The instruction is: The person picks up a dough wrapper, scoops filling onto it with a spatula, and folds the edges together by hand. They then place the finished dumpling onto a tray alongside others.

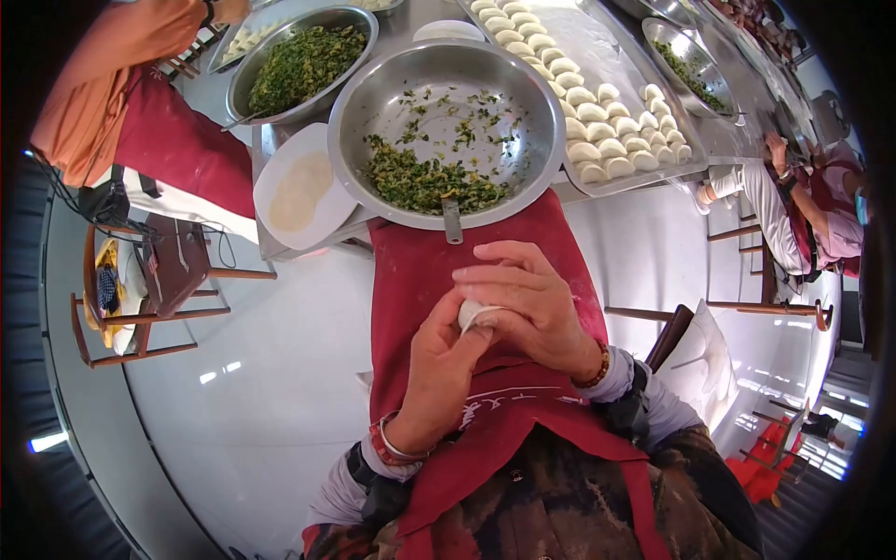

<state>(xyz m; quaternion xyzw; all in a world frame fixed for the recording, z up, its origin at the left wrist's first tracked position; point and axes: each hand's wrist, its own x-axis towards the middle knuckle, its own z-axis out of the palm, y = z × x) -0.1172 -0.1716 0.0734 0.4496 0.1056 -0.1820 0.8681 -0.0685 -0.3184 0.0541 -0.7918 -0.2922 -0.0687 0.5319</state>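
A small white dumpling [474, 314] is pinched between my two hands, in front of the red apron. My left hand [442, 359] holds it from the left with thumb and fingers. My right hand [534, 303] closes on it from the right, its fingers partly covering it. Just beyond my hands stands a large steel bowl [551, 154] with green and yellow filling [420, 177] low in it. A spoon handle [452, 222] sticks out over the near rim. Left of the bowl, a white plate [271, 191] bears flat round wrappers [301, 191].
A metal tray [644, 56] with rows of dumplings stands right of the bowl. Another filling bowl [371, 51] is at the back left, a third [653, 28] at the right. A person in a red apron [187, 149] stands left; another person [821, 205] sits right. Chairs [149, 322] flank me.
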